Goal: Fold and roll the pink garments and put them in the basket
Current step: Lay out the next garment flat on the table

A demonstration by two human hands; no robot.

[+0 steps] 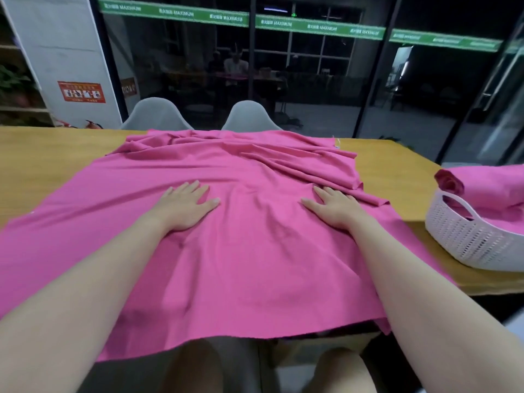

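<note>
Looks like we're at the smoothing stage: left hand (185, 207) and right hand (333, 208) lie flat, fingers spread, on the pink garment (241, 251) over the bench (51, 154), so folding comes next, basket (465, 239) waiting nearby with rolled ones.

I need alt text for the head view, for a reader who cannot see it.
Both hands, left hand and right hand, press flat on a pink garment spread over a wooden table. At right, a white basket holds a rolled pink garment.
</note>
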